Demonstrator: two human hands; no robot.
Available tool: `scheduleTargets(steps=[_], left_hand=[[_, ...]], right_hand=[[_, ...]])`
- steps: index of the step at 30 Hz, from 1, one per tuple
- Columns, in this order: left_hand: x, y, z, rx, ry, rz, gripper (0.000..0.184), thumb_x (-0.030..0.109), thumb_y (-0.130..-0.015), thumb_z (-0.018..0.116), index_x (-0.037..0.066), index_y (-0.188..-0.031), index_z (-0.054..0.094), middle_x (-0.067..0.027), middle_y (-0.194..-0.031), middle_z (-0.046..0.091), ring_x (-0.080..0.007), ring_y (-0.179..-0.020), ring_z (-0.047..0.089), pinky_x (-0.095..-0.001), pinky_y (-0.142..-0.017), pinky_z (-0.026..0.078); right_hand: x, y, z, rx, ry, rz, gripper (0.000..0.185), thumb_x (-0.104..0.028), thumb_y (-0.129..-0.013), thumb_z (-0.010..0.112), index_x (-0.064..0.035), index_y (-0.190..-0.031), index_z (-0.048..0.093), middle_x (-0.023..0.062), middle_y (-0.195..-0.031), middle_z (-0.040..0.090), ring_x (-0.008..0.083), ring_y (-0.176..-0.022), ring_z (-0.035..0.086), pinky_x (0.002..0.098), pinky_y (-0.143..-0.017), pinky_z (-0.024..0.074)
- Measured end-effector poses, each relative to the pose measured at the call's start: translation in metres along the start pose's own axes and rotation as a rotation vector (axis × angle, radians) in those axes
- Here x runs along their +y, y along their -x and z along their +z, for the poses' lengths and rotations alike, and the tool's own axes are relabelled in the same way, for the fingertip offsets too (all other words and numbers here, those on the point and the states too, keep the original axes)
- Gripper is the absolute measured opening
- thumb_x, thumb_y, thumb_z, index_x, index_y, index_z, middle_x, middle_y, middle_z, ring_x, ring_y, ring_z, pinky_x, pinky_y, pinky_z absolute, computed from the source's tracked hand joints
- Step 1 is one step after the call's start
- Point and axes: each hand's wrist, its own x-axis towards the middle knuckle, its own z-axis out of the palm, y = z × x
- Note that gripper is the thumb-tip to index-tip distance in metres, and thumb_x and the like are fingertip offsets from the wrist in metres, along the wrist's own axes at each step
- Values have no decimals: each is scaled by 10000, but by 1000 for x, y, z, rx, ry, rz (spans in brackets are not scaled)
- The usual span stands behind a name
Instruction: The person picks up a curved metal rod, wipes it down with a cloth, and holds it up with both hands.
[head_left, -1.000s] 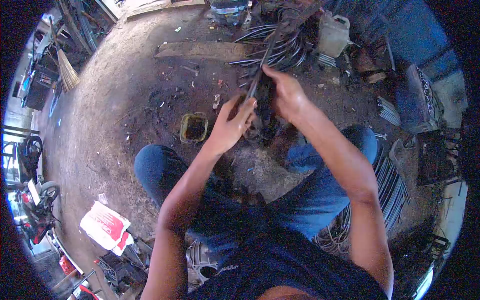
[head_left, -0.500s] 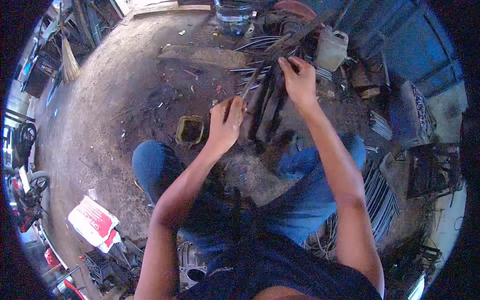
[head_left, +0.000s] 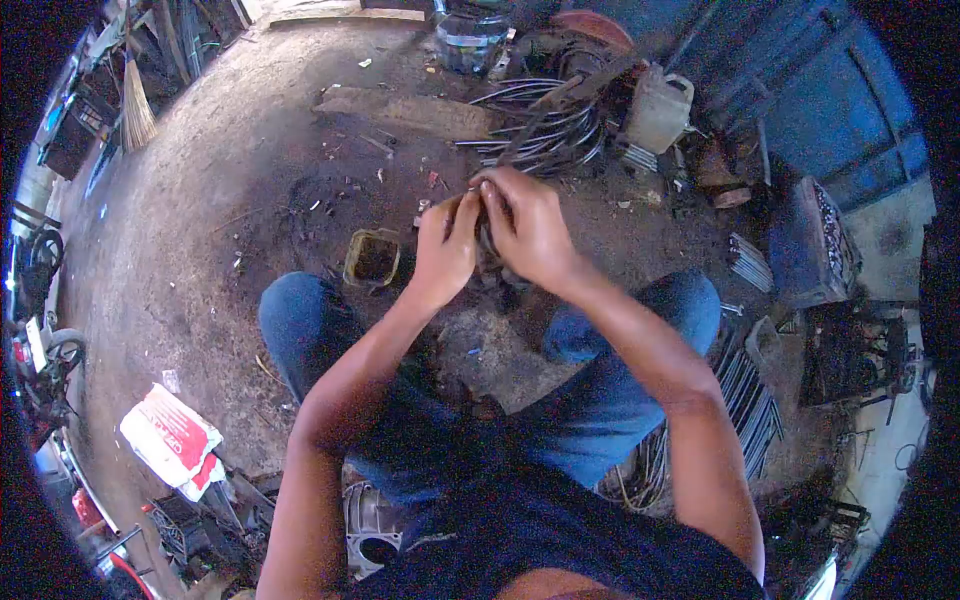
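In the head view my left hand and my right hand meet in front of me, above the floor between my knees. The left thumb and fingers are pinched on a thin dark rod-like piece, mostly hidden by the hands. My right fingers are closed against the left fingertips, around a dark cloth whose lower part shows dimly beneath the hands. On the floor left of my left hand stands a yellowish open container with dark contents.
Curved metal tubes lie ahead, beside a whitish jerrycan. A wooden plank lies left of them. More rods are by my right knee. A red and white bag and a metal engine casing are at lower left.
My right hand has come down and left along the thin piece to meet my left hand, bringing the dark cloth with it. My left hand has stayed nearly in place.
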Motion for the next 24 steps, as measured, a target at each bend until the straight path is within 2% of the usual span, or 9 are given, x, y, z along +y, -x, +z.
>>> scheduleTargets(steps=[3,4,7,9,11,13,15,18,24], left_hand=[[-2,0,4,-138,385,-504,336,96,-873,604,-13,-1185,543,-161,-1024,555,-220,-823,560,-309,-638,468],[7,6,9,-32,157,-242,195,160,-926,528,-26,-981,546,-92,-810,514,-149,-694,497,-309,-564,393],[9,-3,16,300,-195,398,337,223,-982,440,-16,-771,550,4,-595,461,-73,-549,429,-291,-482,307],[8,-3,8,3,6,40,199,171,-934,497,-20,-910,549,-69,-735,499,-139,-659,478,-312,-576,369],[0,-4,1,-252,288,-537,360,81,-842,613,-26,-1179,544,-186,-1028,568,-261,-876,564,-348,-754,477],[3,2,8,-125,189,-353,215,164,-925,551,-32,-1010,570,-94,-779,561,-157,-663,526,-299,-588,429],[11,-1,11,164,-143,373,283,233,-989,472,-4,-856,554,2,-607,447,-75,-517,398,-267,-461,303],[3,-1,11,-100,178,-291,264,192,-978,471,7,-807,554,1,-584,468,-89,-533,431,-287,-484,333],[8,4,15,21,-63,-7,326,183,-961,440,-38,-758,568,-174,-563,490,-206,-507,501,-390,-512,366]], right_hand=[[38,-24,-4,62,118,230,107,-34,-902,518,-3,-959,604,223,-835,614,385,-755,633,373,-666,495],[32,-20,-6,53,89,214,119,-38,-908,509,-14,-986,597,230,-819,612,384,-746,641,371,-644,496],[-5,4,-1,-46,-4,-7,160,-73,-889,510,-9,-1017,581,240,-930,630,417,-848,619,479,-729,500],[19,-9,-9,-83,97,123,120,-19,-913,487,-7,-1009,558,234,-842,623,397,-826,639,414,-701,498],[33,-25,-16,-13,97,328,142,-27,-920,486,-12,-1053,533,237,-860,630,402,-829,639,426,-696,499],[12,-10,-14,-65,88,318,201,-43,-923,490,-13,-1120,466,257,-854,626,423,-839,638,421,-669,502],[-17,0,-14,-154,44,192,227,-34,-914,502,-16,-1134,446,267,-843,616,430,-818,636,422,-659,498],[35,-18,-12,18,130,290,189,-53,-916,512,-17,-1096,468,239,-771,613,417,-736,632,442,-626,483],[2,0,-13,-169,228,160,97,-46,-881,541,-2,-966,557,233,-830,627,435,-800,609,474,-683,493]])
